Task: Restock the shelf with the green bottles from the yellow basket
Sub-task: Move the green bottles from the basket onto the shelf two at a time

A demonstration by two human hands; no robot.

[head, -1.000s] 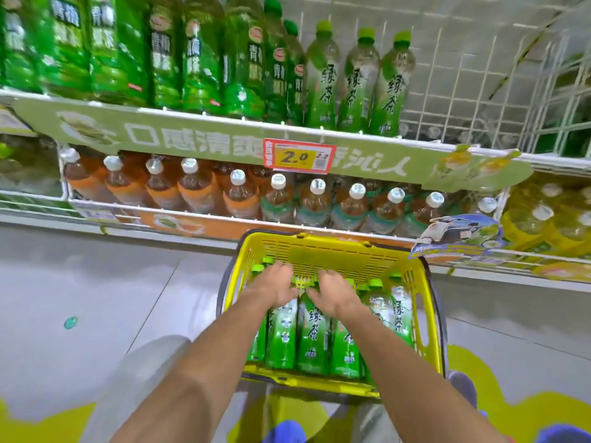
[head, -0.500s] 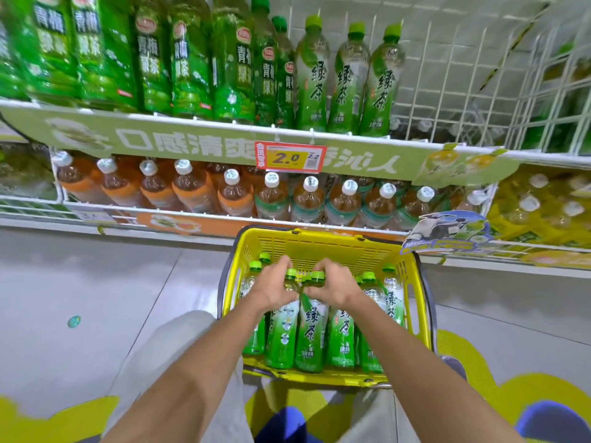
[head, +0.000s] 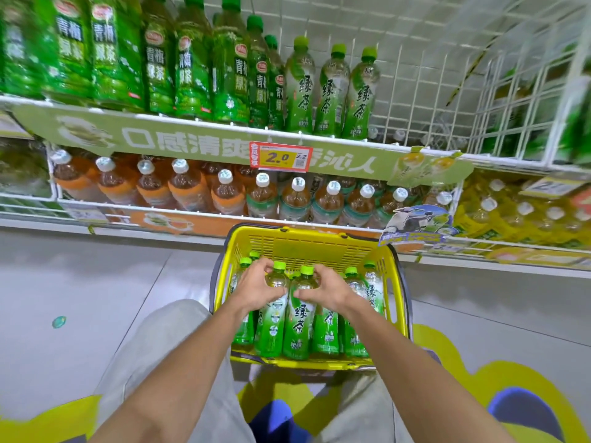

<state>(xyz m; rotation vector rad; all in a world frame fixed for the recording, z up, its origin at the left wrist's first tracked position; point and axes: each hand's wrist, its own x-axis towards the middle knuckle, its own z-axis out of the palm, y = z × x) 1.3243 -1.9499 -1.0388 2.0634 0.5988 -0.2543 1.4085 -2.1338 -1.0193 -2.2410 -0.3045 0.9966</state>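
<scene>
A yellow basket point(head: 307, 243) stands on the floor in front of the shelf, holding several upright green bottles with green caps. My left hand point(head: 257, 287) grips the neck of one green bottle point(head: 271, 327). Beside it my right hand point(head: 327, 287) grips the neck of another green bottle point(head: 299, 327). Both bottles stand a little higher than their neighbours in the basket. On the upper shelf point(head: 224, 145), three matching green bottles point(head: 329, 94) stand to the right of taller dark green ones.
White wire grid point(head: 431, 75) backs a bare stretch of the upper shelf right of the three bottles. The lower shelf carries brown tea bottles point(head: 262, 199) with white caps. A red and yellow price tag point(head: 279, 157) hangs on the shelf edge. Grey floor lies left.
Both hands closed round two bottle necks and lifted them slightly in the basket. The view moved closer and tilted up toward the shelf.
</scene>
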